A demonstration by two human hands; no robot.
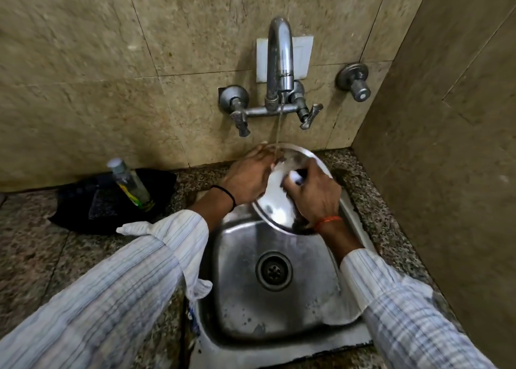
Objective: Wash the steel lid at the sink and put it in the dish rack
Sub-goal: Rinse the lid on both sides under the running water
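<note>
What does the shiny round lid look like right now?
The steel lid is round, shiny and wet, with white soap foam on it. It is held tilted over the steel sink, and a thin stream of water from the tap lands on its upper part. The left hand holds its left edge, and the right hand rubs its face.

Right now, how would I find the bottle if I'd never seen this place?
Start at the steel sink and look left along the speckled counter to the tiled wall. There a dark cloth lies bunched, and the bottle leans on it. It is the only clear thing there, with a grey cap.
</note>
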